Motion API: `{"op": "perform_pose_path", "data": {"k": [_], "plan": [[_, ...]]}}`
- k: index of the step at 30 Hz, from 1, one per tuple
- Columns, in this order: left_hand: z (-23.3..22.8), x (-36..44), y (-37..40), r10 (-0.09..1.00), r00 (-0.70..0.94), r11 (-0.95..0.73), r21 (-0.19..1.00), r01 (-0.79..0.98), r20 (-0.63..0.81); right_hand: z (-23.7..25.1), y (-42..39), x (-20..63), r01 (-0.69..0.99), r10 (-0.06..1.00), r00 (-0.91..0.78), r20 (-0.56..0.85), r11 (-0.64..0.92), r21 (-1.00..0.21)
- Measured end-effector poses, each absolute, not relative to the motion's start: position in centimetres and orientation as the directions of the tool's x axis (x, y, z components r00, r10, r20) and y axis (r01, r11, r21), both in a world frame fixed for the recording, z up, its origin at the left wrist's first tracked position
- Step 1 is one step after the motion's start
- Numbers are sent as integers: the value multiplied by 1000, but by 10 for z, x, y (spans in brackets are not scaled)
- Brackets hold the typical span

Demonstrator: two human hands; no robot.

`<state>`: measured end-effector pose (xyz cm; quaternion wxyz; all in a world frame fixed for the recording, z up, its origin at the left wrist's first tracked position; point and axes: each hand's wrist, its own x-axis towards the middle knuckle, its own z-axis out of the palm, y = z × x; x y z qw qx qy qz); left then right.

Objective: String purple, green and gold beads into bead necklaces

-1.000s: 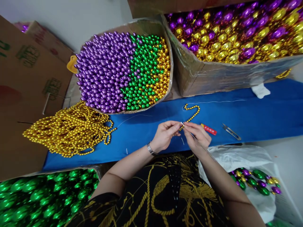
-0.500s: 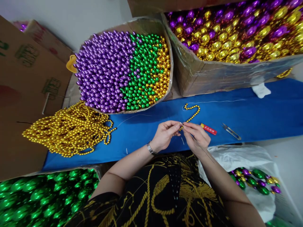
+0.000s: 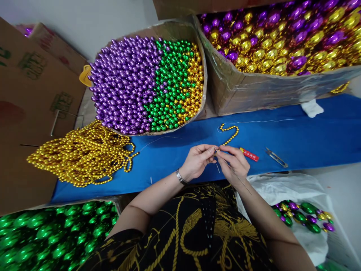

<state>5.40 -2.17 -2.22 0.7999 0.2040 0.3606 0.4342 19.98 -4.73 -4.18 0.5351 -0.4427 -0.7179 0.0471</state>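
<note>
My left hand (image 3: 197,161) is closed in a pinch at the near end of a short gold bead strand (image 3: 231,136). The strand curls away over the blue cloth, and a thin white thread (image 3: 259,121) trails from its far end. Close beside it, my right hand (image 3: 234,163) is closed on a long thin needle (image 3: 241,181), which slants back past the palm toward my forearm. The fingertips of both hands nearly meet, and they hide the exact grip there.
Thread snips (image 3: 276,157) and a red label (image 3: 249,154) lie to the right on the blue cloth (image 3: 307,146). A gold bead bundle (image 3: 81,156) lies left. Behind stand a box (image 3: 205,90) of purple, green and gold beads and a larger carton (image 3: 270,92).
My right hand has shifted very slightly left, and the needle's rear end has moved left with it. Less of the gold strand shows between the hands.
</note>
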Motion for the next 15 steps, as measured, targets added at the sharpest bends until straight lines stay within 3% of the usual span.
{"op": "perform_pose_path", "data": {"k": [5,11,15], "plan": [[-22,51,-19,808,424,588,613,-527,-410,-36,-46,200,566,721,-28,693,582,-583],[-20,52,-10,825,354,564,638,-523,-439,-39,-44,196,467,825,-31,564,511,-722],[-36,37,4,873,215,477,676,-562,-438,-35,-41,196,103,945,143,294,282,-954]]}}
